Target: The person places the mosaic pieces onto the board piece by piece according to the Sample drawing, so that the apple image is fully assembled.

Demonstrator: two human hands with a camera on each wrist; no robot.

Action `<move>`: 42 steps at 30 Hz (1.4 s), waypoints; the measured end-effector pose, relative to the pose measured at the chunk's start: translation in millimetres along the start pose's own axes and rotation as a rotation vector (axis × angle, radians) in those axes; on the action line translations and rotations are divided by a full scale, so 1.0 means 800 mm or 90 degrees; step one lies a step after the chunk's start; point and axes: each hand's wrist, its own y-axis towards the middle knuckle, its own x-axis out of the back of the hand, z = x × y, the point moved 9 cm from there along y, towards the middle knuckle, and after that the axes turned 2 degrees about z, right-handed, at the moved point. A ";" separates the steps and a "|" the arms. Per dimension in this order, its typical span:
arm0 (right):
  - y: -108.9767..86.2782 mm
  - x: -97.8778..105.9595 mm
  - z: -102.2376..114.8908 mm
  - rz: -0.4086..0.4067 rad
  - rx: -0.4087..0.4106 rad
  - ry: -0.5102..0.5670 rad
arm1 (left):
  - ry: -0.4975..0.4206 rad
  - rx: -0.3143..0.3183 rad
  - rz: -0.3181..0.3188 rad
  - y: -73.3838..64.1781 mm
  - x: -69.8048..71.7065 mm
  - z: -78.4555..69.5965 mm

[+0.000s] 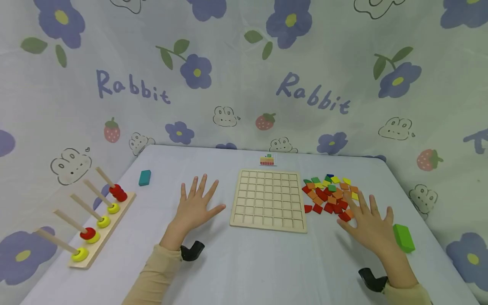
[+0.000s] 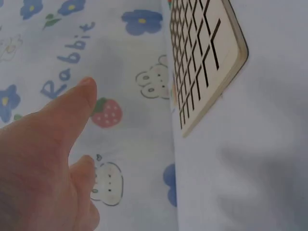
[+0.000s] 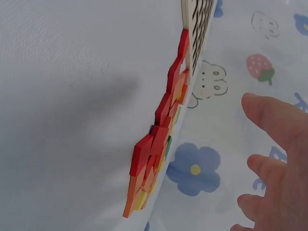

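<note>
My left hand point(image 1: 194, 210) is spread over the table, palm down, to the left of a wooden grid board point(image 1: 268, 201). It holds nothing. In the left wrist view its thumb point(image 2: 79, 103) points toward the board's side. Spread fingers also mark my right hand point(image 1: 369, 226), which hovers near a heap of small coloured tiles point(image 1: 332, 199) and holds nothing. Those tiles are red, orange, yellow, green and blue, and lie loosely beside the board's right edge. In the right wrist view the red tiles point(image 3: 141, 155) are apart from the fingers point(image 3: 269, 115).
A small picture card point(image 1: 268, 159) lies behind the board. On the left stands a peg rack point(image 1: 110, 231) with red and yellow beads, with a teal block point(image 1: 145, 178) farther back. A green block point(image 1: 403, 238) sits beside the right hand. Patterned cloth point(image 1: 236, 84) hangs behind the table.
</note>
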 end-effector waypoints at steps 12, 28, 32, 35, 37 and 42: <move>0.017 0.012 -0.001 -0.095 -0.003 0.033 | -0.287 0.069 0.006 0.030 -0.012 0.006; 0.079 -0.002 -0.010 -0.086 -0.076 0.364 | -0.581 0.157 0.053 0.088 -0.087 0.004; 0.111 -0.015 -0.018 -0.031 -0.109 0.416 | -0.587 0.145 0.077 0.090 -0.101 0.006; 0.132 -0.026 -0.031 -0.005 -0.140 0.451 | -0.592 0.128 0.078 0.090 -0.107 0.006; 0.144 -0.033 -0.039 0.003 -0.155 0.463 | -0.596 0.126 0.074 0.090 -0.109 0.007; 0.168 -0.044 -0.058 0.016 -0.177 0.480 | -0.622 0.116 0.072 0.094 -0.114 0.007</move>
